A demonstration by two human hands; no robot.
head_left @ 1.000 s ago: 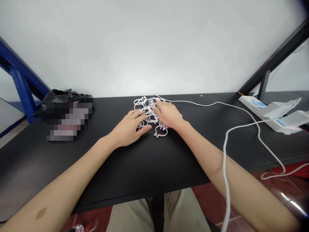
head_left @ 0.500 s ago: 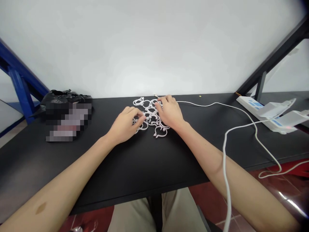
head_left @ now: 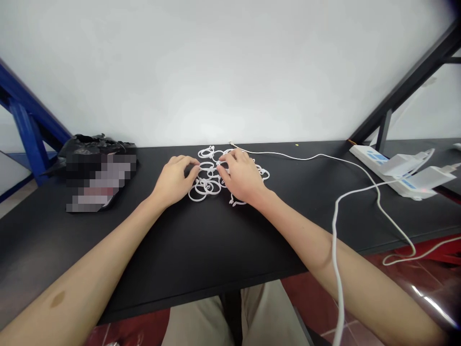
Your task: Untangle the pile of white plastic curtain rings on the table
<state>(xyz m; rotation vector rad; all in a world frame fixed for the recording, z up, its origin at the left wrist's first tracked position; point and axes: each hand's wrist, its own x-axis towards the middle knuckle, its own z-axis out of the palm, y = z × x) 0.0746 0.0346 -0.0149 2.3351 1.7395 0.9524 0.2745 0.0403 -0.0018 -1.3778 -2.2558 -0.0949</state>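
Observation:
A tangle of white plastic rings (head_left: 207, 186) lies on the black table (head_left: 216, 240) near the back wall. My left hand (head_left: 173, 180) rests at the pile's left edge, fingers curled, its fingertips pinching a ring. From the right, my right hand (head_left: 242, 179) lies over the pile with bent fingers, and its fingertips grip a ring near the pile's middle. Part of the pile is hidden under my right hand.
A black plastic bag (head_left: 95, 144) with a blurred item sits at the back left. A white cable (head_left: 338, 202) runs from the pile across the table and over my right forearm. White power strips (head_left: 399, 170) lie at the far right. Blue and black frame struts flank the table.
My left hand has slid left and drawn some rings out, so the pile now spreads further left. My right hand has shifted slightly left over the pile.

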